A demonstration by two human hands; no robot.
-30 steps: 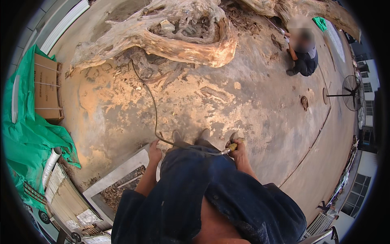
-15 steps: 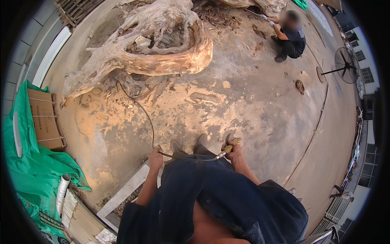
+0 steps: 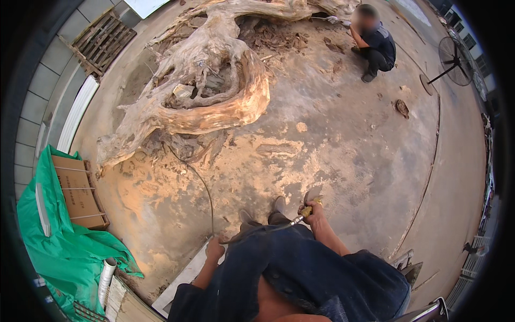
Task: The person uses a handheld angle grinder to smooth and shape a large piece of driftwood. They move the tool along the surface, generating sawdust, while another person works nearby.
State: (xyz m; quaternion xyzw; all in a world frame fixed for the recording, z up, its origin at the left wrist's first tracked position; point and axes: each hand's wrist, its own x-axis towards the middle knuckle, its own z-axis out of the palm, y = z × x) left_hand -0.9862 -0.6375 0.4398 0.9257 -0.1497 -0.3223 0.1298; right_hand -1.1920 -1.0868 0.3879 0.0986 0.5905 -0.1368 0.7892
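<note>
My right hand [image 3: 315,213] grips a tool with a yellow handle [image 3: 309,208] and a flat metal blade pointing up at the floor ahead. A thin dark hose [image 3: 206,193] runs from the tool's rear across my knees to my left hand [image 3: 215,249], which holds it, then trails over the dusty floor toward a large pale tree root [image 3: 209,80]. My dark blue trousers and grey shoes [image 3: 279,205] fill the lower middle.
Another person [image 3: 375,43] crouches at the far end of the root. A standing fan [image 3: 456,53] is at the upper right. A cardboard box [image 3: 78,190] on green tarpaulin [image 3: 59,252], a white pipe [image 3: 105,279] and a wooden pallet [image 3: 102,40] line the left side.
The view has tilted so the root and the crouching person sit lower and nearer the middle. My hands keep their hold on the tool and hose.
</note>
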